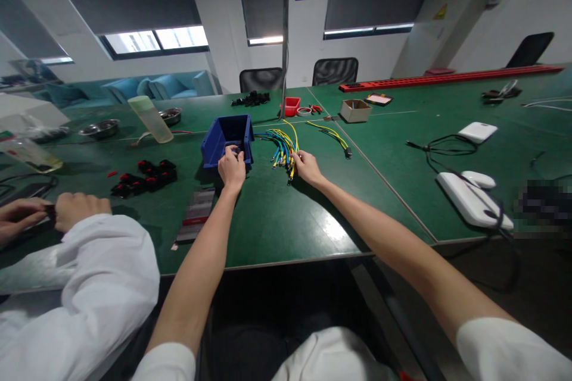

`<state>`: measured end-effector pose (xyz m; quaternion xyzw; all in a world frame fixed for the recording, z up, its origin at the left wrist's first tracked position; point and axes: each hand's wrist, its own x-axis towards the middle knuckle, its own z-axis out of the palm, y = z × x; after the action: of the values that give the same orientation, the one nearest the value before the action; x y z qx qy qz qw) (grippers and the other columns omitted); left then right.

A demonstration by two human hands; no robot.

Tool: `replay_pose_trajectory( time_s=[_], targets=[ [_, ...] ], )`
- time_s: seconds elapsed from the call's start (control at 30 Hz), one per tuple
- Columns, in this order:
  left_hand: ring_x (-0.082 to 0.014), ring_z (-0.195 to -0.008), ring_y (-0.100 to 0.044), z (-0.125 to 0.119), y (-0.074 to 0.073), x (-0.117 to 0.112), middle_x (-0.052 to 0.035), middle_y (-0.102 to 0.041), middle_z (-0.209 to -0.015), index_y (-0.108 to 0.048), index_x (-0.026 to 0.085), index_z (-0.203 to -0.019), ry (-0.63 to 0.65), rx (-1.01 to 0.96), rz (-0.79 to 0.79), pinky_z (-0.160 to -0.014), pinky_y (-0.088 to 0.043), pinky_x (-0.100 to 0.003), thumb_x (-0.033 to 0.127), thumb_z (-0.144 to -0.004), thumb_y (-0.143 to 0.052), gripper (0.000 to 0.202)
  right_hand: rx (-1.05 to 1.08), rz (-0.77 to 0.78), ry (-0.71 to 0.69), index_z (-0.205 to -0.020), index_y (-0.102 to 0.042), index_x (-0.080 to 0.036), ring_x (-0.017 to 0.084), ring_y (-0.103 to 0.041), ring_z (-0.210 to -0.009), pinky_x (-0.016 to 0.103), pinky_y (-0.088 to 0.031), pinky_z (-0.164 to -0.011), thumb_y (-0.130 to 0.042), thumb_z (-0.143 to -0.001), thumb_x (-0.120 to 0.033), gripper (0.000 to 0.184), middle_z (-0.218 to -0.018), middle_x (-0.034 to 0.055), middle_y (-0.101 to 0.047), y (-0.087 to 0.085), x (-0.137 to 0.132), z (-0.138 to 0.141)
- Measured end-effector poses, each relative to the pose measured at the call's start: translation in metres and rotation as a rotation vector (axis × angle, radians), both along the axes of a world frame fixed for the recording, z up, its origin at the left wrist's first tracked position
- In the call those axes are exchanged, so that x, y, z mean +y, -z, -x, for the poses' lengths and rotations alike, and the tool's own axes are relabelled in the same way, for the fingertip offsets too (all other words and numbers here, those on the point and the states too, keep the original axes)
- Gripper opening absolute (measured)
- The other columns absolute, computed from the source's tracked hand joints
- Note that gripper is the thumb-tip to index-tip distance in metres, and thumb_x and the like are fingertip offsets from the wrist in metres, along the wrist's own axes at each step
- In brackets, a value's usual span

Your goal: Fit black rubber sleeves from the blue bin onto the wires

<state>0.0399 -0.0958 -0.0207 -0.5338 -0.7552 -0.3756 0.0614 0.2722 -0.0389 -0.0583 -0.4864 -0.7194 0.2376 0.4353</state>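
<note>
Your right forearm [393, 241] and left forearm [201, 274] are nearest, stretched over the green table [277, 232]. At its middle lies the bunch of blue and yellow cables [280, 146]; your right hand [306, 168] is closed on a yellow cable [292, 131] at its right side. Your left hand [232, 166] bends its fingers inside the blue bin [216, 137], just left of the bunch; I cannot tell if they grip something. Further left, black-and-red parts [145, 178] lie near a co-worker's hand [83, 210].
</note>
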Motion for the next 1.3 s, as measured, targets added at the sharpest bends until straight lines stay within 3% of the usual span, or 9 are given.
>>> replay_pose_trajectory(
  time_s=[0.27, 0.4, 0.57, 0.83, 1.0, 1.3],
  targets=[
    [-0.0222, -0.093, -0.064, 0.001, -0.007, -0.002, -0.0083, -0.07, -0.096, -0.05, 0.019, -0.117, -0.035, 0.033, 0.063, -0.078, -0.042, -0.03, 0.04, -0.091, -0.039, 0.034, -0.013, -0.002, 0.004, -0.072, -0.057, -0.017, 0.013, -0.049, -0.057, 0.023, -0.033, -0.056, -0.039, -0.09, -0.041, 0.035, -0.059, 0.001, -0.055, -0.002, -0.002, 0.001],
    [-0.0269, -0.092, -0.064, 0.002, -0.011, -0.003, -0.0143, -0.07, -0.092, -0.063, 0.017, -0.1, -0.026, 0.225, 0.203, -0.083, -0.042, -0.037, 0.043, -0.093, -0.028, 0.043, -0.02, -0.005, 0.007, -0.072, -0.057, -0.017, 0.014, -0.049, -0.058, 0.023, -0.034, -0.058, -0.039, -0.09, -0.04, 0.035, -0.06, 0.0014, -0.056, -0.001, -0.001, 0.001],
    [-0.0305, -0.09, -0.065, 0.003, -0.012, -0.005, -0.02, -0.069, -0.092, -0.07, 0.012, -0.096, 0.0, 0.383, 0.316, -0.084, -0.042, -0.042, 0.041, -0.093, -0.021, 0.057, -0.029, 0.003, 0.018, -0.074, -0.059, -0.017, 0.014, -0.05, -0.059, 0.023, -0.034, -0.059, -0.04, -0.09, -0.04, 0.034, -0.061, 0.0018, -0.058, -0.001, -0.002, 0.0],
    [-0.0303, -0.092, -0.064, 0.002, -0.012, -0.007, -0.0198, -0.069, -0.092, -0.072, 0.012, -0.094, 0.01, 0.437, 0.31, -0.085, -0.043, -0.042, 0.037, -0.091, -0.025, 0.054, -0.079, -0.026, 0.028, -0.074, -0.057, -0.017, 0.014, -0.05, -0.061, 0.024, -0.034, -0.06, -0.04, -0.09, -0.038, 0.032, -0.064, 0.0019, -0.058, -0.002, -0.003, 0.002],
    [-0.0304, -0.089, -0.065, 0.0, -0.015, -0.01, -0.0198, -0.069, -0.092, -0.071, 0.01, -0.096, 0.023, 0.44, 0.343, -0.082, -0.045, -0.041, 0.038, -0.091, -0.025, 0.054, 0.024, 0.023, -0.02, -0.076, -0.051, -0.019, 0.014, -0.052, -0.057, 0.024, -0.036, -0.058, -0.035, -0.092, -0.039, 0.03, -0.058, -0.0008, -0.055, -0.003, -0.007, 0.0],
    [-0.0284, -0.091, -0.063, -0.001, -0.017, -0.01, -0.0172, -0.067, -0.095, -0.062, 0.012, -0.102, 0.022, 0.352, 0.195, -0.08, -0.045, -0.037, 0.033, -0.09, -0.033, 0.037, 0.198, 0.149, -0.095, -0.088, -0.04, -0.023, 0.012, -0.051, -0.043, 0.024, -0.039, -0.049, -0.029, -0.095, -0.043, 0.024, -0.062, -0.001, -0.061, -0.009, -0.014, 0.002]
  ],
)
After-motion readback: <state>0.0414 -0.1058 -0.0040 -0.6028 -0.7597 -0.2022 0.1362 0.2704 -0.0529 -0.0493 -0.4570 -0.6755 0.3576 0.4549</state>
